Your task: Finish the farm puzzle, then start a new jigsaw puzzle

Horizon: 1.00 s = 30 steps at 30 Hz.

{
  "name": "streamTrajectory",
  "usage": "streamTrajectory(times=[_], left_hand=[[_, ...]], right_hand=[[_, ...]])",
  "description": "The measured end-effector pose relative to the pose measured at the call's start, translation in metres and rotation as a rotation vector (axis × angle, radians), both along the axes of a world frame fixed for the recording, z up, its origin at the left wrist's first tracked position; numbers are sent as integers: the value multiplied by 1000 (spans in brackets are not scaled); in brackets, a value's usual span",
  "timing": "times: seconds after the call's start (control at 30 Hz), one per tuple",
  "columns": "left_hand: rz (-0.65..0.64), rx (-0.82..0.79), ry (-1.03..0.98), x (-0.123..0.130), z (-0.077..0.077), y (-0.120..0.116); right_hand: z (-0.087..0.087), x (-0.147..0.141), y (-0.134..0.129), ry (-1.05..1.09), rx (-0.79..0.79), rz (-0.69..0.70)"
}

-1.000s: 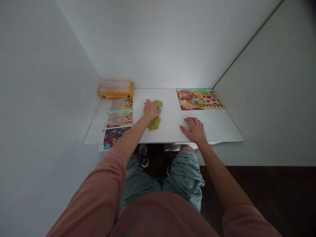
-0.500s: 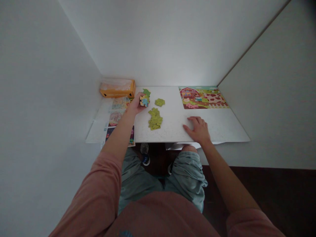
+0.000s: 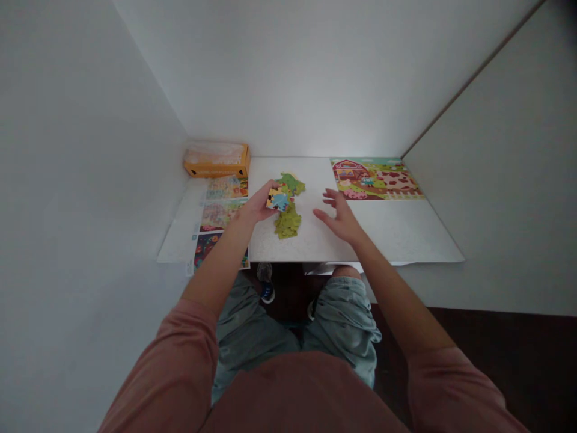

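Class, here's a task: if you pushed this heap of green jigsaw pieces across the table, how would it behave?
The green jigsaw pieces look like thin, flat card, so they are probably light and fairly stiff. Pushed, the loose heap would likely slide apart rather than move as one. Being flat, they seem unlikely to roll.

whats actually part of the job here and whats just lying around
In use: left hand holding a colourful jigsaw section; right hand, open, beside green jigsaw pieces

Lying about: orange box; printed picture cards; farm picture sheet
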<state>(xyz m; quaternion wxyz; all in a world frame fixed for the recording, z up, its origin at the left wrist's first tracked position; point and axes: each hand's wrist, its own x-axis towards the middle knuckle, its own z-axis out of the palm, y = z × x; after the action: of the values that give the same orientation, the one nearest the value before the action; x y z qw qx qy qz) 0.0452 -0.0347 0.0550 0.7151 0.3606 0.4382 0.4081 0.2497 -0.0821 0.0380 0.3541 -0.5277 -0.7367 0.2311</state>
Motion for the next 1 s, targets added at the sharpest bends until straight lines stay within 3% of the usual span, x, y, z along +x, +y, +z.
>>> streamTrajectory(times=[0.13, 0.3, 0.4, 0.7, 1.0], left_hand=[[-60, 48, -59, 10, -2, 15], [-40, 60, -64, 8, 6, 35], [-51, 176, -5, 2, 2, 49], [176, 559, 460, -17, -49, 86], [303, 787, 976, -40, -67, 99]], right_hand=[[6, -43, 44, 278, -81, 178], [-1, -60, 92, 366, -169, 166], [-9, -57, 113, 380, -153, 135], [-35, -40, 150, 369, -38, 53], [-48, -12, 163, 108, 90, -188]])
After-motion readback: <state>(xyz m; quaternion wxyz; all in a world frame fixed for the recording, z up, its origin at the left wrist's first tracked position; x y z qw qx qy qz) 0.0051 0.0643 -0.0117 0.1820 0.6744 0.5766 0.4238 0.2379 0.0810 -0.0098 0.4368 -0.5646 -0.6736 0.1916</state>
